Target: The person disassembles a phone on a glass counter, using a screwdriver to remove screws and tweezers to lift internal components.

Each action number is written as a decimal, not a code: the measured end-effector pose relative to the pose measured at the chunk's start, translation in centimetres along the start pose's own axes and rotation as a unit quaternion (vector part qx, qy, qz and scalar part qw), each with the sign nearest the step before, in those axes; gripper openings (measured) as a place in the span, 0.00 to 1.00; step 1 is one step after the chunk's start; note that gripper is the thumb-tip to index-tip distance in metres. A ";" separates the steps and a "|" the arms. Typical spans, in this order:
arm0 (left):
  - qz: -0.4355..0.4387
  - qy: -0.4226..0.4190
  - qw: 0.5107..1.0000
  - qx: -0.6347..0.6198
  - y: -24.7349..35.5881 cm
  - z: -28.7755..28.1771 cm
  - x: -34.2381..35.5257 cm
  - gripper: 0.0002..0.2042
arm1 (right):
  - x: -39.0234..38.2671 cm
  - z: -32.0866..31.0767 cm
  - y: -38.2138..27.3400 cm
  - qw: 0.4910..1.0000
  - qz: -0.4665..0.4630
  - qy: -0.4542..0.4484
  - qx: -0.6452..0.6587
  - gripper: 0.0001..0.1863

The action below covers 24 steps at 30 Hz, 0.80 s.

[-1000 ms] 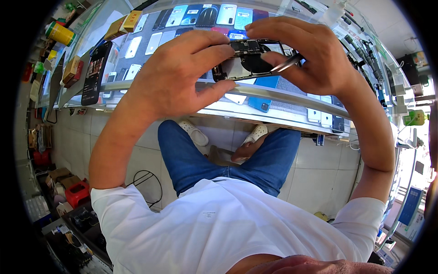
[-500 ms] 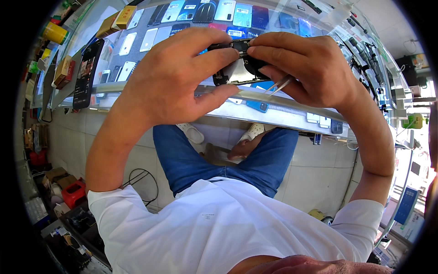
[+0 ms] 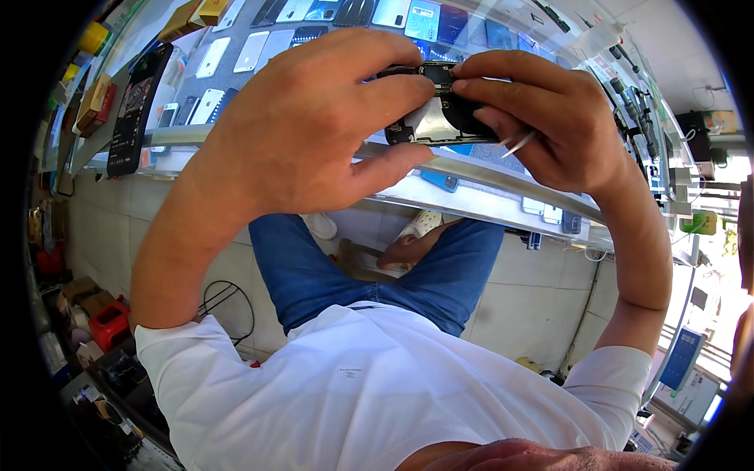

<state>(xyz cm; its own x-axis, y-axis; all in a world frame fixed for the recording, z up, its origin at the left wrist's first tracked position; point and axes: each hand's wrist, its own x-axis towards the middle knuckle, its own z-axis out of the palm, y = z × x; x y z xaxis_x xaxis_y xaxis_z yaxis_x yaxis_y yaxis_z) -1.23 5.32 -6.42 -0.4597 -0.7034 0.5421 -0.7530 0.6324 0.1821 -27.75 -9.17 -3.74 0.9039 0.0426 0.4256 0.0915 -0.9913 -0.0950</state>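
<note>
An opened smartphone [image 3: 430, 124], its black inner parts and a silvery panel showing, is held up above the near edge of a glass counter. My left hand [image 3: 306, 125] grips it from the left, with the thumb at its lower edge and fingertips on its upper part. From the right, my right hand [image 3: 561, 118] touches the upper inside of the phone with thumb and fingers closed. A pair of metal tweezers [image 3: 518, 144] is tucked in that hand, tips pointing down and left. The phone's far edge is partly hidden by fingers.
Several phones lie under the glass of the counter [image 3: 487, 184]. A black phone with a lit screen [image 3: 140, 110] leans at the left beside small boxes [image 3: 96, 104]. Tools and cables [image 3: 628, 98] lie at the right. A red stool [image 3: 110, 323] stands on the floor at left.
Both hands and the phone appear a little farther right, while the surroundings have shifted slightly left and up. The grip on the phone and the tweezers stays much the same.
</note>
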 end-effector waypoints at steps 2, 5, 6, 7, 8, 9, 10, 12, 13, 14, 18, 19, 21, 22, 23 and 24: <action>-0.002 -0.001 1.000 0.000 0.0 0.0 -0.1 0.25 | -0.1 -0.2 -0.1 1.000 0.004 -0.011 -0.011 0.12; -0.006 -0.008 1.000 0.000 0.0 -0.1 -0.1 0.25 | 0.1 -0.3 -0.3 1.000 0.003 -0.018 -0.021 0.13; -0.008 -0.010 1.000 0.000 0.0 -0.1 -0.1 0.25 | 0.1 -0.3 -0.3 1.000 0.001 -0.019 -0.023 0.13; -0.010 -0.012 1.000 0.000 0.0 -0.1 -0.1 0.25 | 0.2 -0.3 -0.2 0.999 -0.004 -0.020 -0.024 0.13; -0.008 -0.014 1.000 0.000 0.0 -0.1 -0.1 0.25 | 0.2 -0.3 -0.1 0.999 -0.009 -0.021 -0.025 0.13; -0.006 -0.015 1.000 0.000 -0.1 -0.1 -0.1 0.25 | 0.2 -0.4 0.0 0.999 -0.014 -0.023 -0.026 0.13; -0.004 -0.016 1.000 0.001 -0.1 -0.2 -0.1 0.25 | 0.2 -0.3 0.0 0.999 -0.015 -0.020 -0.027 0.13; 0.005 -0.004 1.000 0.012 0.1 -0.2 0.1 0.25 | 0.2 -0.3 0.0 0.999 -0.019 -0.016 -0.028 0.13; 0.010 0.001 1.000 0.018 0.2 -0.2 0.2 0.25 | 0.2 -0.4 -0.1 0.999 -0.022 -0.020 -0.040 0.13; 0.011 0.000 1.000 0.019 0.2 -0.3 0.2 0.25 | 0.3 -0.4 -0.2 0.998 -0.024 -0.024 -0.053 0.14; 0.012 -0.007 1.000 0.022 0.1 -0.3 0.3 0.26 | 0.9 -0.6 -1.0 0.993 -0.044 -0.031 -0.102 0.14; 0.012 -0.009 1.000 0.024 0.2 -0.3 0.3 0.26 | 1.0 -0.7 -1.1 0.991 -0.055 -0.040 -0.117 0.14; 0.011 -0.005 1.000 0.018 0.2 -0.3 0.4 0.26 | 1.2 -0.9 -1.2 0.984 -0.078 -0.057 -0.148 0.14; 0.011 -0.002 1.000 0.015 0.2 -0.3 0.3 0.26 | 1.2 -1.0 -1.2 0.984 -0.080 -0.060 -0.148 0.14; 0.008 -0.004 1.000 0.016 0.2 -0.2 0.2 0.26 | 1.2 -1.0 -1.2 0.984 -0.082 -0.062 -0.149 0.14; 0.004 -0.006 1.000 0.017 0.2 -0.1 0.1 0.25 | 1.2 -1.1 -1.2 0.983 -0.084 -0.064 -0.149 0.14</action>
<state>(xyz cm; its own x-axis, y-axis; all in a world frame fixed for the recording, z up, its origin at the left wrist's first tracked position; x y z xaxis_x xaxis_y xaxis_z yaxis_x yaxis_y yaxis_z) -1.37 5.42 -6.22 -0.4715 -0.7025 0.5330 -0.7645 0.6269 0.1501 -27.27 -8.06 -2.16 0.9336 0.2047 0.2941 0.1344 -0.9609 0.2422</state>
